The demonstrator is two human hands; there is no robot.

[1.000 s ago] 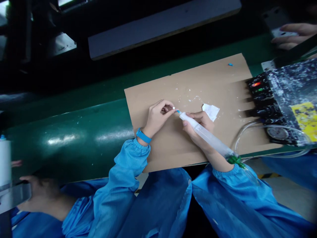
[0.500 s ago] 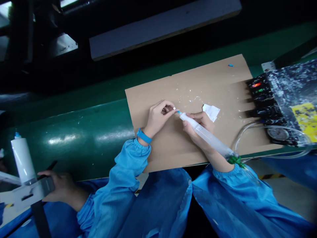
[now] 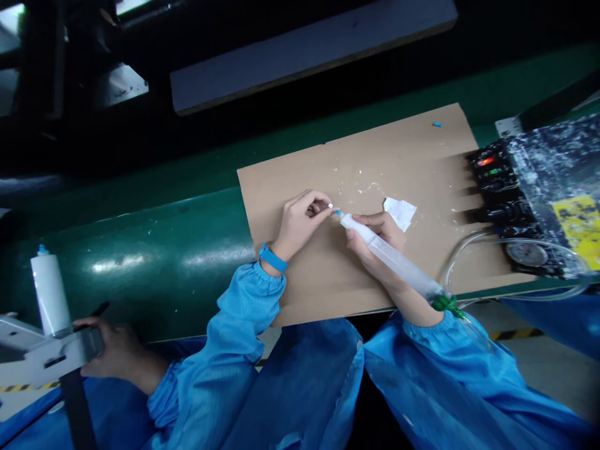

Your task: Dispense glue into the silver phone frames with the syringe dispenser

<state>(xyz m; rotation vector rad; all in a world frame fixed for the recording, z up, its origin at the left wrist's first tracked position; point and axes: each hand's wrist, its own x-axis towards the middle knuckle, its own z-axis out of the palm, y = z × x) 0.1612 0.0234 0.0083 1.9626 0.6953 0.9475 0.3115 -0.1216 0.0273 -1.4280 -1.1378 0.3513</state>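
My right hand is wrapped round the front of a dispensing syringe with a milky white barrel and a green fitting at its rear. Its blue nozzle tip points toward my left hand. Between my left thumb and forefinger is pinched a small white piece, too tiny to identify. The nozzle is right at these fingertips; whether it touches the piece I cannot tell. Both hands are over a brown cardboard sheet.
White paper, white specks and a blue bit lie on the cardboard. A clear hose runs near a stained controller box at right. Lower left, another person's hand grips a caulking gun with a white cartridge.
My hands, the syringe and the white piece look unmoved. At left, the other person's caulking gun and cartridge have shifted slightly right and turned a little.
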